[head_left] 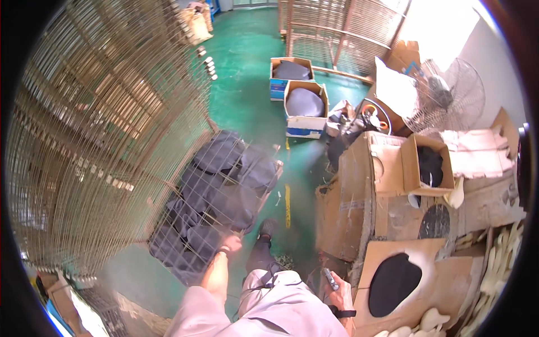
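Observation:
My left hand (231,242) reaches to the near right edge of a wire rack tray that carries several dark grey padded pieces (230,199). Its fingers are blurred, so whether they grip the tray or a piece is unclear. My right hand (341,293) is closed around a small grey metallic tool (330,278), held low beside my right leg. Right of that hand, a flat black rounded pad (394,285) lies on a cardboard sheet (365,281) with whitish marks around the pad.
Tall wire racks (112,106) fill the left side. Ahead stand two boxes (306,126) of dark padded pieces on the green floor. To the right are a cardboard-covered bench (387,216), an open carton (411,165) with black pieces, a large fan (449,92) and cream-coloured shaped parts (502,275).

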A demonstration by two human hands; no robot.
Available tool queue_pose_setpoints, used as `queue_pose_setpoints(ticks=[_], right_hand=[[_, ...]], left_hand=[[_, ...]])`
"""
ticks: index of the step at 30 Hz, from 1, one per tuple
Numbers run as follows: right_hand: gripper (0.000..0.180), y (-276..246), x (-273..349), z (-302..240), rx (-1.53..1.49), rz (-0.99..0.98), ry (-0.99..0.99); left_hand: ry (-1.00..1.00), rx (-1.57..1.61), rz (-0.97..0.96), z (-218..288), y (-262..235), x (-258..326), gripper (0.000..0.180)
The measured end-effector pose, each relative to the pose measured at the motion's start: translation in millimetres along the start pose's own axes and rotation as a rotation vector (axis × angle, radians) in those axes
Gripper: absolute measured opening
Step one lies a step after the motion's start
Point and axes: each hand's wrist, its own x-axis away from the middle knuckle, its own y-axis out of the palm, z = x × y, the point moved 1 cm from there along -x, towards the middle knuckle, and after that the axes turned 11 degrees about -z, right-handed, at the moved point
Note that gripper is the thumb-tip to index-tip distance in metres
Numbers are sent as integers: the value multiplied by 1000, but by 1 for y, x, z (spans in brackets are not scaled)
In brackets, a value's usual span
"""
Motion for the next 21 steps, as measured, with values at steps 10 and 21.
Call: queue_pose_setpoints(ticks=[10, 21], right_hand=[[47, 20, 101, 64, -290, 497, 126], [48, 28, 303, 88, -479, 1132, 303]], left_hand=[[-214, 379, -214, 65, 61, -8, 40], [26, 379, -392, 182, 92, -63, 44]])
